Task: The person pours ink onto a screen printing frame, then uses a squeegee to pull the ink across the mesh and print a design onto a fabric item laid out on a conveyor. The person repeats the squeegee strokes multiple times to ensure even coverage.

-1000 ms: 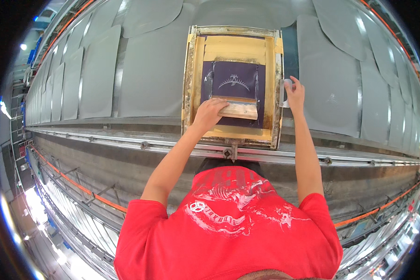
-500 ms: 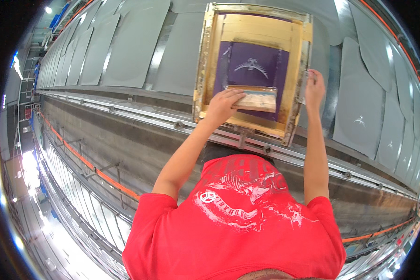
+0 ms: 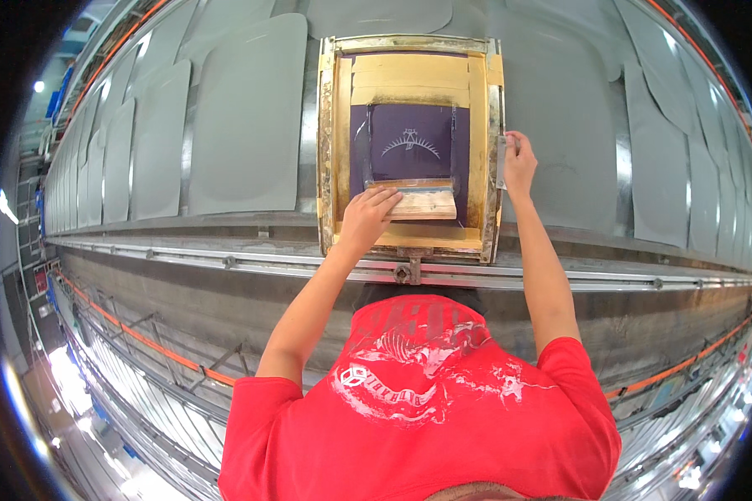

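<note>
A screen-printing frame [image 3: 327, 150] lies in front of me on the long table, its yellow-taped border surrounding a purple mesh with a pale arched design. My left hand [image 3: 369, 219] is wrapped over the left end of a squeegee [image 3: 426, 205] with a pale wooden handle. The squeegee rests across the near part of the mesh, just below the design. At the frame's right side, my right hand [image 3: 519, 164] is closed on a small greyish, translucent piece [image 3: 500, 163] along the edge; its exact form is hard to make out.
Grey sheets [image 3: 251, 125] lie in a row along the table to both sides, some overlapping. A metal rail [image 3: 576, 277] runs along the near table edge, with a bracket [image 3: 408, 272] at the frame's near side. An orange rail [image 3: 146, 328] stretches behind me.
In the picture, the frame has shifted left and down and sits straighter as the view turned. Both hands keep their holds, and the squeegee stays at the near part of the mesh.
</note>
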Available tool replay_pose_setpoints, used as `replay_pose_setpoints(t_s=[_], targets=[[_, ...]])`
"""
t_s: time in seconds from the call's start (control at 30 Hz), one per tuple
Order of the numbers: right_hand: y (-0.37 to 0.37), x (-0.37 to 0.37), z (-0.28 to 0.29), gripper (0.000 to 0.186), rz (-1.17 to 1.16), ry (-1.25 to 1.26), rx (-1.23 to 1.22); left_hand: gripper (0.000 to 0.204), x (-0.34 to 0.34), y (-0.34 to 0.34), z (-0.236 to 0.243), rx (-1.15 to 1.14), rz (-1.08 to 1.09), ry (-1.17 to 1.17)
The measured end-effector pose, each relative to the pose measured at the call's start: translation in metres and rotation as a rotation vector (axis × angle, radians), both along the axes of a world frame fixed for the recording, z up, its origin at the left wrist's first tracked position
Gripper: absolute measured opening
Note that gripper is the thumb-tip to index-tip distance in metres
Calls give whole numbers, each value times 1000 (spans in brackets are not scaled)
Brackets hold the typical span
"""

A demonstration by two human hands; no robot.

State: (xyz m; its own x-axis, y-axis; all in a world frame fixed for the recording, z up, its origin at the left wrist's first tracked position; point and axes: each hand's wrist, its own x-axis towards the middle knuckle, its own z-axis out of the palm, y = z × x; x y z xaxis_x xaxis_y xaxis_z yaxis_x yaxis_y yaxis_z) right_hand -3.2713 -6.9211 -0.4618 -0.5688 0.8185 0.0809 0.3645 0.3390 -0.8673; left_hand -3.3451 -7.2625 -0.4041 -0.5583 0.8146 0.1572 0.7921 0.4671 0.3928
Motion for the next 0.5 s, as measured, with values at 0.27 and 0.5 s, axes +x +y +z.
replay_pose_setpoints(t_s=[0.27,0.5], targets=[[11,-3,-13,26,-4,-60,86,56,18,-36,0,-6,-85,30],[23,9,16,35,234,-394,308,48,-12,-12,-11,-99,-67,132]])
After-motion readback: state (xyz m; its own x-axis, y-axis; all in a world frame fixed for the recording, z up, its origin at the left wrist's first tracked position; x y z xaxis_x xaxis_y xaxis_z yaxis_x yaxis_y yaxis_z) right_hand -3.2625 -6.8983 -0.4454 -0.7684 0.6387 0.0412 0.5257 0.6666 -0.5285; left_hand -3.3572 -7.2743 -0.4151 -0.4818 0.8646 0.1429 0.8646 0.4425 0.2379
